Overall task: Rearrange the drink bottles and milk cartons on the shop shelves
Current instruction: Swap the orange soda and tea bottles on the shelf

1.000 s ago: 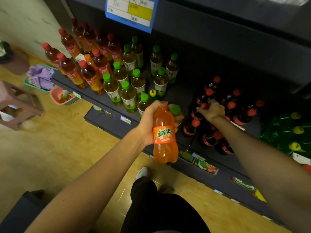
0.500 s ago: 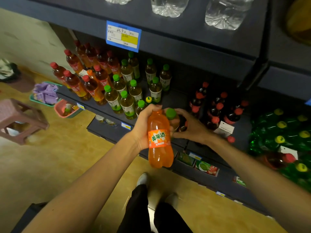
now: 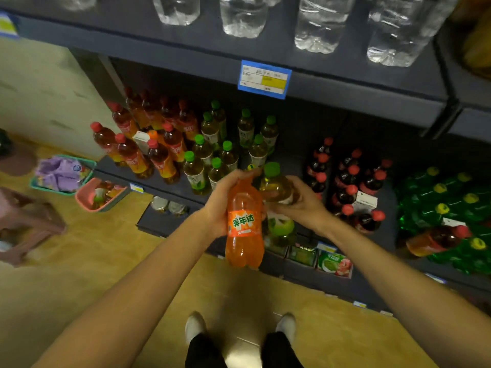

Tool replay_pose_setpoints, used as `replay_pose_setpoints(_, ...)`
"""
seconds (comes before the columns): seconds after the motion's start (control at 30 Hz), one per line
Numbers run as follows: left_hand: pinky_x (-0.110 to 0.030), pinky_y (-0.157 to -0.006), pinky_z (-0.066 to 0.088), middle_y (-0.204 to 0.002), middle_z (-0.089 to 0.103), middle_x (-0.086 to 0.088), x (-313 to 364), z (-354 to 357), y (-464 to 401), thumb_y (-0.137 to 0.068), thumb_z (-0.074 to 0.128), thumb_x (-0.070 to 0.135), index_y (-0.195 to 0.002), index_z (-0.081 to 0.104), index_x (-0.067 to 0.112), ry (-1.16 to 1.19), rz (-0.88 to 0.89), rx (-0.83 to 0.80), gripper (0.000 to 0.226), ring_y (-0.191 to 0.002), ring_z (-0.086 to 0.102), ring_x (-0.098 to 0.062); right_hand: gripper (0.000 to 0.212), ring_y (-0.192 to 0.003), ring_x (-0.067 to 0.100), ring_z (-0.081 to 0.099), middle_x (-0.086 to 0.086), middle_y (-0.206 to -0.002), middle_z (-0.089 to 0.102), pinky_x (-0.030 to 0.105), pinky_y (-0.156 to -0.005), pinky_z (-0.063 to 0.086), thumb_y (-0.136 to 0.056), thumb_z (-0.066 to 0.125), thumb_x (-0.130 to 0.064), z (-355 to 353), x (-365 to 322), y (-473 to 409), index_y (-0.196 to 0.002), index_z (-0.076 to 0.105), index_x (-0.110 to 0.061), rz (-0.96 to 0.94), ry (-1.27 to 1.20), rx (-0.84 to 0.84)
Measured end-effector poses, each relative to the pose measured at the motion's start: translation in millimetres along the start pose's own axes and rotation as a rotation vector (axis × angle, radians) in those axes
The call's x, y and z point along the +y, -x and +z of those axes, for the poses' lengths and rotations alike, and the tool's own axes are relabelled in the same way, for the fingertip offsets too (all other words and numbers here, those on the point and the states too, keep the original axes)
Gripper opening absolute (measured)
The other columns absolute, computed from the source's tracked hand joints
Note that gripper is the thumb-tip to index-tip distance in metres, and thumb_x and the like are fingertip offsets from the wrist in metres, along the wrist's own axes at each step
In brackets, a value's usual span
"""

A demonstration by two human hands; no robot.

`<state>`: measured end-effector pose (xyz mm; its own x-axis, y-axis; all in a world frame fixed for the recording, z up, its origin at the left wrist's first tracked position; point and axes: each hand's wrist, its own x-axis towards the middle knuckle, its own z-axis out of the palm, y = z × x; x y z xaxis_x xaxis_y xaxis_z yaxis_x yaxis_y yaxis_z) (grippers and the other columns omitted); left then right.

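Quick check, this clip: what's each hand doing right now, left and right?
Left hand: grips the orange soda bottle.
Right hand: holds the green-capped tea bottle.

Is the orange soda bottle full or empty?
Nearly full. Orange liquid fills the orange soda bottle up to where the left hand covers its neck.

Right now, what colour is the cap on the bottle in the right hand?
Green; the bottle in the right hand shows clearly in the head view.

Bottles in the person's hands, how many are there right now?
2: an orange soda bottle in the left hand, a green-capped tea bottle in the right hand.
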<state>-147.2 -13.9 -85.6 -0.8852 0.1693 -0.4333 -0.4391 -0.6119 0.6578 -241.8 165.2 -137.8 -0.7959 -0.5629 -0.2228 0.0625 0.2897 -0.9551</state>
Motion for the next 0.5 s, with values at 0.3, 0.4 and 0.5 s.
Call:
replay_pose_setpoints(0.3,-0.034,-0.066,0.054,-0.083,0.064,-0.01,66.5,-103.4,65.7,-0.08,0.062,0.038,-0.101,0.063,0.01,0.072,0.02,0.094,0.035,-0.067,0.064,-0.024,0.026,-0.081,0.014,0.069,0.006,-0.097,0.071,0.021,-0.057,0.056,-0.098,0.058,-0.026,109.0,-56.8,-20.1,-0.118,0.059,-0.011,0.178,-0.322,0.316)
replay_pose_setpoints(0.4,-0.034,-0.065,0.055,-0.081,0.065,-0.009,81.9,-127.5,83.2,-0.077,0.064,0.037,-0.099,0.064,0.01,0.084,0.034,0.115,0.035,-0.067,0.063,-0.024,0.041,-0.094,0.029,0.071,0.016,-0.108,0.072,0.04,-0.071,0.061,-0.094,0.06,-0.039,134.4,-67.7,-31.6,-0.124,0.06,-0.011,0.215,-0.422,0.288)
replay_pose_setpoints(0.5,-0.033,-0.065,0.055,-0.08,0.065,-0.007,90.4,-147.1,94.3,-0.081,0.062,0.037,-0.1,0.063,0.011,0.111,0.031,0.104,0.032,-0.067,0.063,-0.022,0.049,-0.092,0.027,0.071,0.012,-0.102,0.074,0.043,-0.074,0.059,-0.08,0.068,-0.046,149.7,-81.7,-42.1,-0.118,0.063,-0.015,0.252,-0.503,0.211)
